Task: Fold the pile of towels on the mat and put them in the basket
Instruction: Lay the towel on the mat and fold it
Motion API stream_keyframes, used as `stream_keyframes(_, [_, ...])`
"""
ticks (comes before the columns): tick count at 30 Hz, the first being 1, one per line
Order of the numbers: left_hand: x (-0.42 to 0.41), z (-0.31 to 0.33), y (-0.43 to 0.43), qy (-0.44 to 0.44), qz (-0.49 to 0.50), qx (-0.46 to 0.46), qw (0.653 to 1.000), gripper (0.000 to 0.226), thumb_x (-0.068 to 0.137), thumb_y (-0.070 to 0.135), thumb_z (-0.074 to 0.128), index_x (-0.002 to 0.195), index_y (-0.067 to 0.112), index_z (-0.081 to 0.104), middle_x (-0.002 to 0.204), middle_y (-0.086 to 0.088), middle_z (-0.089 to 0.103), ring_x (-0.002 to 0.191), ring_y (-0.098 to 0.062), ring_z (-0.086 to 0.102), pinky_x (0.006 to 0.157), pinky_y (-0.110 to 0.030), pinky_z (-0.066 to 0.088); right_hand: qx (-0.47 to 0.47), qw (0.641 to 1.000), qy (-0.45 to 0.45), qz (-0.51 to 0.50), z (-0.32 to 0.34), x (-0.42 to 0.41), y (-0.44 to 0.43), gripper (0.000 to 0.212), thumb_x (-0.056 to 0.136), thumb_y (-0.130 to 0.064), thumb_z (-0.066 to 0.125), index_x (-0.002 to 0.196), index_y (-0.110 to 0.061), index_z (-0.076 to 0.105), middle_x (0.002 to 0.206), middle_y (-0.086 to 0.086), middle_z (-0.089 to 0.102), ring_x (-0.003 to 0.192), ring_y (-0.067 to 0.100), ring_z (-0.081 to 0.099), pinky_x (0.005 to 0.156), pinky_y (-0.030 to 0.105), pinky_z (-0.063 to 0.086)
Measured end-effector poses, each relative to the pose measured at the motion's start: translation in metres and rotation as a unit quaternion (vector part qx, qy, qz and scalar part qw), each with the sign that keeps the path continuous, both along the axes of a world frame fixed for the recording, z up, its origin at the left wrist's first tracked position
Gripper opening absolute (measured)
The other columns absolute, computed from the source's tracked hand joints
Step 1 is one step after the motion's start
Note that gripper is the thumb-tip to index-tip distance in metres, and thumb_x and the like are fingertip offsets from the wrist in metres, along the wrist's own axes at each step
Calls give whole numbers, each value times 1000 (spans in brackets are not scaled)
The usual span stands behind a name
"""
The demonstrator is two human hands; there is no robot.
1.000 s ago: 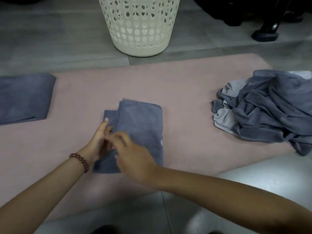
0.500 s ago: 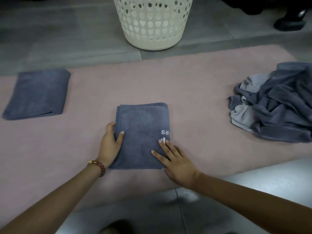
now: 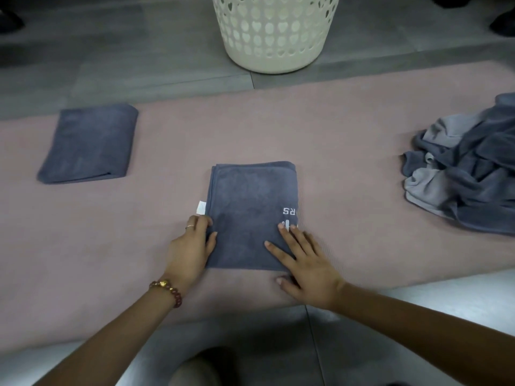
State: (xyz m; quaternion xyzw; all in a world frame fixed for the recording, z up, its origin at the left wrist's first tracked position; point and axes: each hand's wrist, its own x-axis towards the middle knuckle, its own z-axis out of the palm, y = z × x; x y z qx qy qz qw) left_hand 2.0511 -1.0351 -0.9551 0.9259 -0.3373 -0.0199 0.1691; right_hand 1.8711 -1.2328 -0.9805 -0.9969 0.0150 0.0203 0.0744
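The basket (image 3: pixel 274 37) loses its rim above the top edge. The pile of towels (image 3: pixel 468 174) runs out past the right edge, and the mat (image 3: pixel 334 129) is cut at both sides. On the folded towel (image 3: pixel 248 199) the white lettering (image 3: pixel 288 210) shows only "RS"; the rest goes under the fingers of the right hand (image 3: pixel 306 263). The white label (image 3: pixel 201 207) is too small to read. The fingertips of the left hand (image 3: pixel 189 252) bend at the towel's edge; if they go beneath it, I cannot tell.

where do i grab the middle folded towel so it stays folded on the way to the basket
Grip the folded towel at its side edges, one hand from each side, fingers under, thumb on top. Its left edge shows stacked layers and a tag, so probably pinch the full stack.
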Motion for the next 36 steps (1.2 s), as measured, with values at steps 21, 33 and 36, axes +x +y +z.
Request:
stream_keyframes(21, [74,-18,-84,48,-118,31,991,70,85,62,21,146,28,10,155,2,0,146,-22,0,118,-30,-3,102,967,64,-226,18,117,-42,93,69,-68,-16,150,-22,-9,154,-2,-24,146,25,-7,116,46,0])
stream_keyframes(33, [4,3,-30,253,99,-97,958,61,74,9,74,128,24,49,137,-9,26,129,-17,28,101,-9,18,404,870,-3,-283,40,60,-29,61,81,-7,66,134,-26,42,126,6,34,93,7,50,85,13,35])
stream_keyframes(36, [15,13,-34,300,127,-65,943,62,65,8,79,114,27,47,120,-7,31,109,-13,33,95,-13,27,453,842,-12,-293,37,69,-34,62,73,-6,69,126,-29,47,111,6,48,90,6,52,79,19,40])
